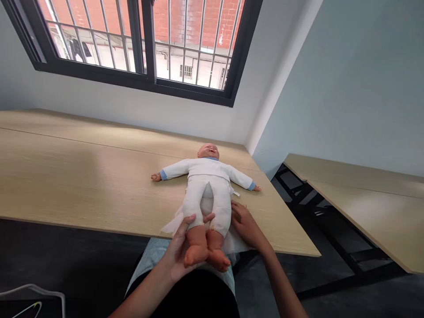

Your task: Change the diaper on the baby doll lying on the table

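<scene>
A baby doll lies on its back on the wooden table, head away from me and arms spread. It wears a white top with blue cuffs and white trousers that gape at the crotch. My left hand is closed around the doll's lower legs, its fingertips showing between them. The bare feet stick out past the table's front edge. My right hand rests beside the leg on the right, fingers apart and partly hidden by it. A thin white cloth spreads beneath the doll.
The wooden table runs along the wall below a barred window. At right, past a gap, stands a second table on a dark frame. A white hanger-like frame is at the lower left.
</scene>
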The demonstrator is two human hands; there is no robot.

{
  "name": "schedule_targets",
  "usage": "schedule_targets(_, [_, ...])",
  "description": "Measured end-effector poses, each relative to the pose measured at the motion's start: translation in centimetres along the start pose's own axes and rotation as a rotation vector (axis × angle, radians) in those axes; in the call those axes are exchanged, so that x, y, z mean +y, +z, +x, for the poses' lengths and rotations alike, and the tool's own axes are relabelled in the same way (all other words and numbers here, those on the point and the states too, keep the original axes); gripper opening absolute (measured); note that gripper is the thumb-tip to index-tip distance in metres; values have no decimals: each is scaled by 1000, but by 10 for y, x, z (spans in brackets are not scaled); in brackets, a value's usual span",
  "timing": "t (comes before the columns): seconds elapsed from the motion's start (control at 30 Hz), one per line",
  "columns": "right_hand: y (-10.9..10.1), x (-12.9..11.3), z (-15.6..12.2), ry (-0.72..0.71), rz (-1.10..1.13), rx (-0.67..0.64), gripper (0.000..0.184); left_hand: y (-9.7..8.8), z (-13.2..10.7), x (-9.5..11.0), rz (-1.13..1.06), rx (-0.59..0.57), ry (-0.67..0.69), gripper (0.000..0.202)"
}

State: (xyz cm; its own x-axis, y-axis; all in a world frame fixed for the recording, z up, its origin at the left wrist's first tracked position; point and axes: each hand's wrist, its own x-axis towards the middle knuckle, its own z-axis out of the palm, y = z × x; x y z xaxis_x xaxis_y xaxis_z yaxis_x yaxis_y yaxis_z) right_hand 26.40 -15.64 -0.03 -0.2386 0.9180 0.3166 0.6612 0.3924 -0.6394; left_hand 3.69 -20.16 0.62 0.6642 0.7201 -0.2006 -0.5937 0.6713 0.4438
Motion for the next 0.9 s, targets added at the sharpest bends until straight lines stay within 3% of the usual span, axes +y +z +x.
schedule_targets(0.17, [18,-24,-29,217,132,266,40,4,-27,14,93,60,-107,41])
schedule_targets(0.3, [36,-57,-37,384,368,186,76,2,-33,14,104,152,-106,35])
schedule_targets(0.4, [42,-61,-34,429,553,190,91,0,-33,18,128,189,-103,32])
schedule_targets(0.53, [21,-39,-33,508,688,192,85,-5,-44,39,324,216,-67,32])
schedule_targets(0.67, [-16,-16,-36,509,668,62,76,-15,-61,66,539,272,53,34])
schedule_targets(0.8, [-35,-1,-33,470,547,0,69,-22,-70,81,702,338,61,51])
schedule_targets(0.9, [-36,1,-32,465,288,-7,68,-23,-71,83,857,415,17,74])
